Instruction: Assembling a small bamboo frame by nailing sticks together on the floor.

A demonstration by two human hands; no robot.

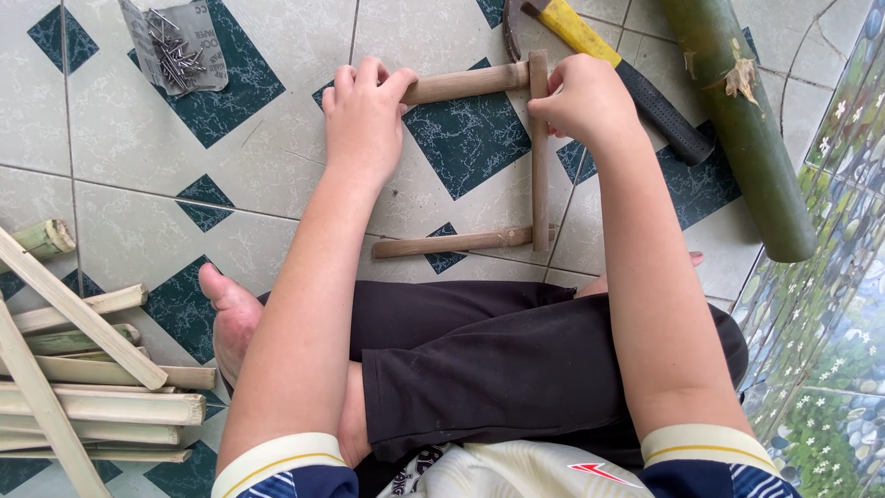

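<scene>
Sitting cross-legged on a tiled floor [277, 83] of pale squares with dark green diamonds, a person works over a small frame of bamboo strips. At the far right a thick green bamboo pole [737, 120] lies slantwise, the biggest thing in view. At the near left a heap of split bamboo slats [92, 387] lies stacked, untouched.

The frame itself has three pieces. An upright strip [539, 157] runs from far to near. A near crosspiece [452, 243] meets its near end and looks already joined there, though any nail is too small to see. A far crosspiece [466, 83] meets its far end, and this corner is the one in hand. So, as I judge it, one joint is made, a second is being set, and a fourth side is not yet in place.

A hammer with a yellow and black handle [627, 74] lies just beyond the right hand, not held. A scatter of nails [175, 46] rests on a grey paper at the far left, well apart from the frame.

The left hand [364, 115] grips the free left end of the far crosspiece, fingers curled over it and thumb against it. The right hand [585, 97] closes on the corner where that crosspiece meets the upright strip; its fingertips are pinched narrow there, and whether they hold a nail I cannot tell.
</scene>
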